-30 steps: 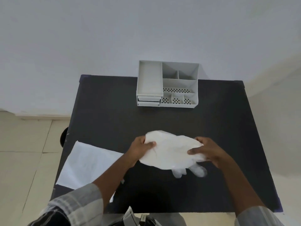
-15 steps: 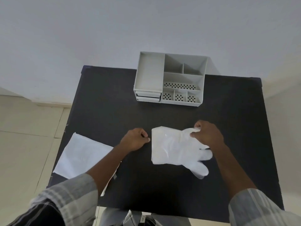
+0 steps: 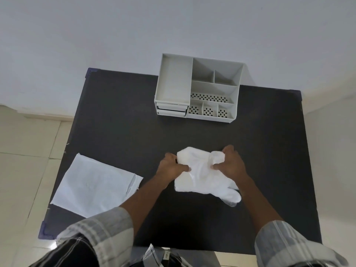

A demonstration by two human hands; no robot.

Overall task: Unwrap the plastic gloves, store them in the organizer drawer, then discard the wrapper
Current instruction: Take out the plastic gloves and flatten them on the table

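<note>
The white translucent plastic gloves [image 3: 200,178] lie as a folded stack in the middle of the black table [image 3: 119,132], glove fingers pointing to the lower right. My left hand [image 3: 170,167] pinches the stack's left edge. My right hand [image 3: 230,163] grips the folded-over upper right part. The flat white wrapper [image 3: 92,185] lies on the table's near left. The grey organizer [image 3: 198,88] stands at the table's far edge, with two shut drawers [image 3: 171,109] in its lower left front.
The organizer has several open compartments on top. A white wall rises behind the table. Tiled floor shows at the left and right. Dark fabric and my checked sleeves fill the bottom edge.
The gloves were lifted a second ago, then laid flat on the table. My left hand had let go and now pinches the left edge again; my right hand folds the top over.
</note>
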